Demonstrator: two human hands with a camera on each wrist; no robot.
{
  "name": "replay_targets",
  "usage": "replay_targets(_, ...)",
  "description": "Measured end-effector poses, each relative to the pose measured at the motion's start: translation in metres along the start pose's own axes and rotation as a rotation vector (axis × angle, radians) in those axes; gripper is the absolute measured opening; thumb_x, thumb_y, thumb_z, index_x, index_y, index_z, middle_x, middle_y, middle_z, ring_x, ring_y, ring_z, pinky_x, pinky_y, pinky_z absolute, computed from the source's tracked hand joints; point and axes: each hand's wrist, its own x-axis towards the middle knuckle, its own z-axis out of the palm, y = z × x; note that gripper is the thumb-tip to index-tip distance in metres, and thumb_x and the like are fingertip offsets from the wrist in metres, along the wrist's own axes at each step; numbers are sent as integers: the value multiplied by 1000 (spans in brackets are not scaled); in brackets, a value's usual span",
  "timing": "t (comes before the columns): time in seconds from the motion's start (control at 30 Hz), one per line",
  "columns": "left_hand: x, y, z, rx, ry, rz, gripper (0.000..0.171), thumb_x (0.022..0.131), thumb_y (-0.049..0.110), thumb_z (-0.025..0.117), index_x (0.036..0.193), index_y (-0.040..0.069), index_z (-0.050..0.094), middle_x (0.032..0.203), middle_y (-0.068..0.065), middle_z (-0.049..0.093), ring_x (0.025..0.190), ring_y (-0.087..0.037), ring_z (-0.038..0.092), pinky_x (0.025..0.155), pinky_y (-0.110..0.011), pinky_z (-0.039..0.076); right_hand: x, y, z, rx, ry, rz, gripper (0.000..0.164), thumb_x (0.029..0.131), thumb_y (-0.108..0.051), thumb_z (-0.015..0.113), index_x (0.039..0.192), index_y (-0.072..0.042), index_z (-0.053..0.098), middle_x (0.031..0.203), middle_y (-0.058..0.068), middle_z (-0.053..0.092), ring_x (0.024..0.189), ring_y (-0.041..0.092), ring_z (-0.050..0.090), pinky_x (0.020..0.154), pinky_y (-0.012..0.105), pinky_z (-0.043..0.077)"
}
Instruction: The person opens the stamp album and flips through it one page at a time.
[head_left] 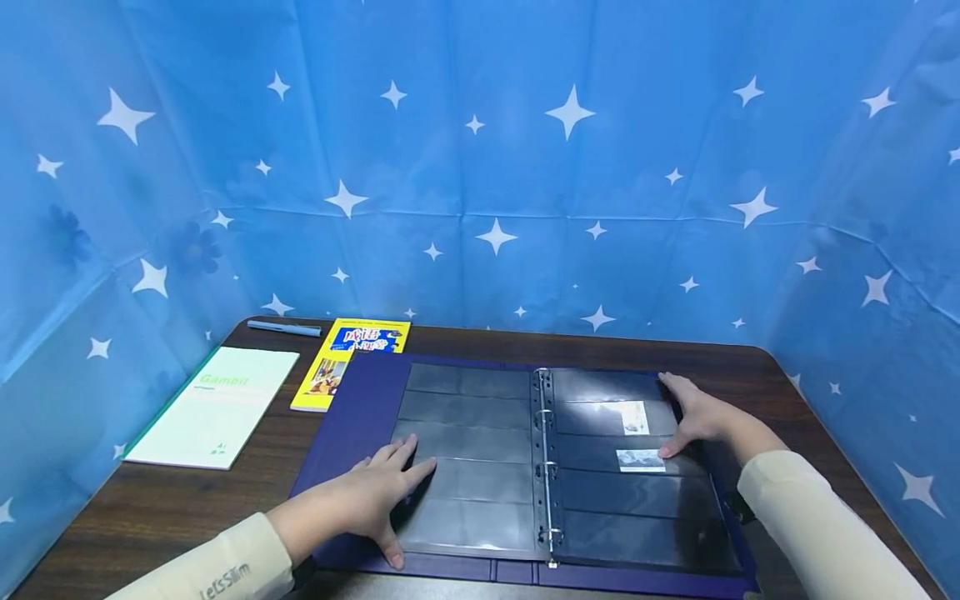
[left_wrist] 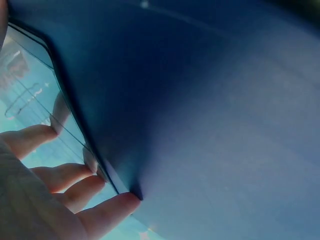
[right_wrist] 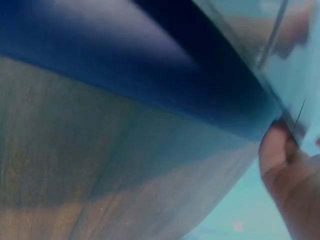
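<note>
A dark purple ring binder [head_left: 341, 433] lies open on the table with its metal rings [head_left: 546, 467] in the middle. Clear pocket pages [head_left: 472, 479] spread on the left side and dark-backed pocket pages [head_left: 626, 533] on the right. My left hand [head_left: 367, 492] rests with spread fingers on the left page's outer edge; fingertips [left_wrist: 85, 172] touch the glossy sheet in the left wrist view. At the right page's outer edge is my right hand [head_left: 701, 421], fingers spread, thumb beside a small pale stamp-like piece [head_left: 640, 461]. Another such piece [head_left: 634, 417] sits in the pocket above.
A white notebook [head_left: 213, 404] with a green spine lies at the left. Behind it is a blue pen [head_left: 285, 328]. The binder's upper left corner overlaps a yellow booklet [head_left: 322, 379]. A blue curtain with white stars [head_left: 480, 167] surrounds the brown table [head_left: 82, 517].
</note>
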Motion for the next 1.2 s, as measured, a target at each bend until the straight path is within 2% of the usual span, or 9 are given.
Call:
replay_targets(0.1,0,0,0,2,-2,-6,122,44,53,83,148,16,30,153,-21,11,138,-41,12,99,-64,24,-5,-1,-9,137,29,4,127,64,-24,87,146,5,-6,141,40,1,126,56,15,85,59,40)
replay_targets(0.23,0,1,0,-3,-4,-10,122,44,52,84,148,15,30,153,-21,11,138,-41,12,99,-63,25,-13,0,-19,268,48,83,100,83,-27,72,141,15,3,128,39,29,101,45,48,64,44,52)
replay_targets(0.3,0,1,1,-6,-4,-11,122,44,52,84,148,15,30,153,-21,12,138,-40,12,100,-62,25,-16,2,-21,306,18,122,80,89,-26,65,135,20,18,109,32,46,82,33,55,62,41,52)
replay_targets(0.43,-1,0,1,-12,-7,-11,122,44,52,83,148,15,29,153,-21,11,138,-40,11,100,-62,24,-16,6,-21,366,-32,155,36,94,-15,57,111,13,44,77,12,51,62,18,50,56,38,51)
replay_targets(0.53,0,0,0,-15,-12,-6,121,45,52,83,148,15,30,153,-22,11,138,-41,11,100,-63,23,-14,7,-21,416,-21,137,16,95,-9,53,94,5,45,66,5,44,55,16,46,51,36,49)
replay_targets(0.83,2,1,-3,-16,-8,-4,119,47,50,84,147,15,30,152,-22,12,138,-41,11,99,-64,23,-12,-3,-37,449,22,135,17,97,-13,49,92,2,43,72,8,48,63,20,55,55,39,51)
replay_targets(0.97,1,2,-4,-12,-10,-13,119,47,50,84,148,16,30,153,-21,13,138,-41,11,100,-63,23,-12,-12,-44,560,19,91,18,99,-13,45,88,0,39,80,11,56,69,21,60,60,39,52)
replay_targets(1.1,0,3,-4,-15,-10,-19,118,47,49,84,147,15,31,152,-22,13,137,-41,12,100,-62,25,-14,-27,-50,676,24,52,18,101,-14,41,95,3,40,86,14,62,74,23,65,64,42,54)
replay_targets(1.2,0,2,-3,-15,-5,-16,118,47,50,84,147,14,32,152,-22,14,137,-41,14,99,-62,26,-14,-41,-55,644,62,42,22,100,-17,41,99,5,42,80,12,62,66,20,63,59,37,53)
